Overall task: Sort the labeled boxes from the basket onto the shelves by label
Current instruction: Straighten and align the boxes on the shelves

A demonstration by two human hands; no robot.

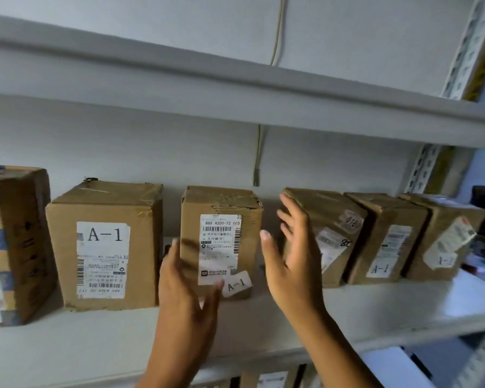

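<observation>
A row of brown cardboard boxes stands on a white shelf. The middle box carries a shipping label and a small A-1 tag at its lower right. My left hand is spread in front of its lower left corner, fingers apart, apart from the cardboard or barely brushing it. My right hand is open with fingers extended, just right of that box and in front of the tilted box beside it. Neither hand grips anything. A larger A-1 box stands to the left.
A taped box sits at the far left. Two more A-1 boxes lean at the right. Another shelf board runs overhead. A thin cable hangs down the back wall. More boxes show on the shelf below.
</observation>
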